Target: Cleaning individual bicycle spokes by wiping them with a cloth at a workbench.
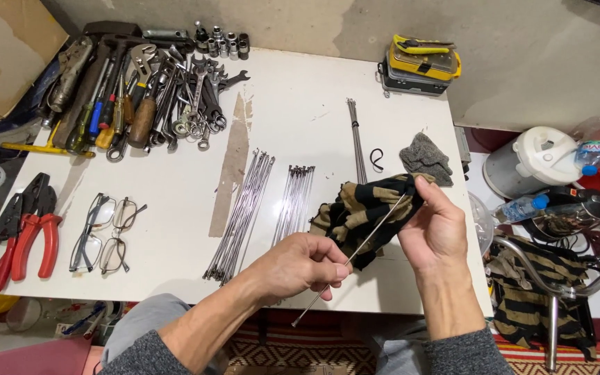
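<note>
Two bare hands work over the near edge of a white table [314,90]. The left hand [300,265] has its fingers curled closed around the lower part of a thin metal spoke [355,253], pinching it between thumb and fingertips so that the spoke's bottom end sticks out below the fist, past the table edge. The spoke slants up and to the right, and its upper end runs into a black and tan striped cloth [355,212]. The right hand [433,229] grips that cloth, fingers closed on its upper right corner with the thumb pressing the fabric against the spoke; the rest of the cloth hangs bunched between the two hands, just above the tabletop. Beside the left hand, farther back on the table, lie two loose bundles of spokes: a longer bundle [241,215] and a shorter bundle [294,201], near each other but apart. A third slim bundle [357,139] lies behind the cloth, with a small black ring [376,160] just beside it and a grey knitted rag [426,158] to the right. At the table's far left corner sits a heap of wrenches, screwdrivers and hammers [140,97], with sockets [223,43] behind them. Two pairs of spectacles [105,232] and red-handled pliers [19,232] lie at the left edge. A yellow-lidded case [421,62] stands at the far right corner.
</note>
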